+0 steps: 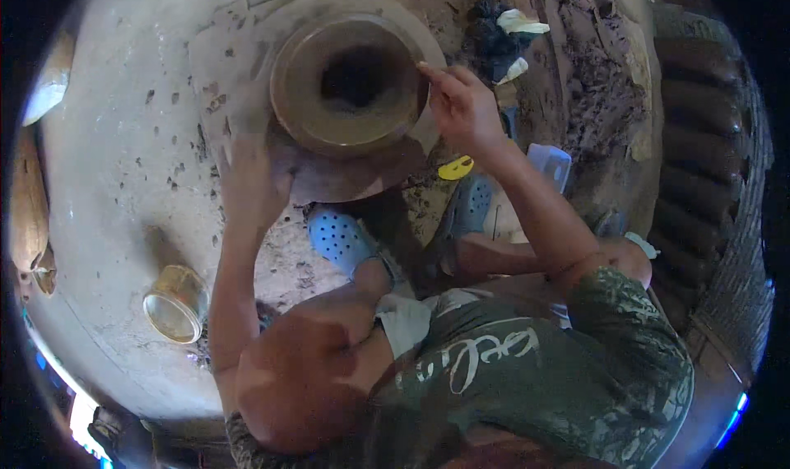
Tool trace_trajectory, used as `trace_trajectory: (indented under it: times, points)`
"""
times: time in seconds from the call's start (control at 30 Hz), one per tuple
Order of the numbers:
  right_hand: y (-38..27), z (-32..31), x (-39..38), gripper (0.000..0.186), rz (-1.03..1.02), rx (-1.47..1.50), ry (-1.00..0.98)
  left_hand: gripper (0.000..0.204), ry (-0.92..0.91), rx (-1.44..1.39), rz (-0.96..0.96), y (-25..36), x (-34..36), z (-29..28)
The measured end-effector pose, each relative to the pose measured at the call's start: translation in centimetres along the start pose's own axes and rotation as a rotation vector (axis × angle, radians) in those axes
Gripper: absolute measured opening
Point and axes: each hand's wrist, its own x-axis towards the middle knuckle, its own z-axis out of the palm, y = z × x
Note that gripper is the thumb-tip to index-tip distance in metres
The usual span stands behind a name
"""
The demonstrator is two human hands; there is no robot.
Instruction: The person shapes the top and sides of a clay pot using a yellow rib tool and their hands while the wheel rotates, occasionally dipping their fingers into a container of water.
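Vessel, round, wide-rimmed, clay-coloured: just left of the right hand, its fingers bunched at the rim, pinch untellable; ahead of the left hand, blurred, spread or closed untellable; light, even fingertip pressure advisable.

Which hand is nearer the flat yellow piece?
Right. The right hand is just beyond the yellow piece, at the clay pot's right side; the blurred left hand is farther off, to its left.

Dim overall, blue-white glare at both lower corners. Left hand shows motion blur; fisheye bends edges.
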Motion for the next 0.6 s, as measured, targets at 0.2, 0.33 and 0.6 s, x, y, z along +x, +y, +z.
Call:
trace_trajectory:
  times: [0.2, 0.33, 0.6]
  points:
    - [-0.7, -0.2, 0.3, 0.043, 0.062, 0.035, -0.035, 0.068, 0.149, -0.113, 0.193, 4.5, -0.9, 3.4]
    - [-1.2, 0.0, 0.6, 0.045, 0.072, 0.042, -0.039, 0.064, 0.166, -0.248, 0.345, 3.0, -0.3, 3.3]
    - [-1.0, 0.2, -0.2, 0.047, 0.020, 0.091, -0.014, 0.065, -0.198, 0.037, -0.173, 0.1, -0.7, -1.2]
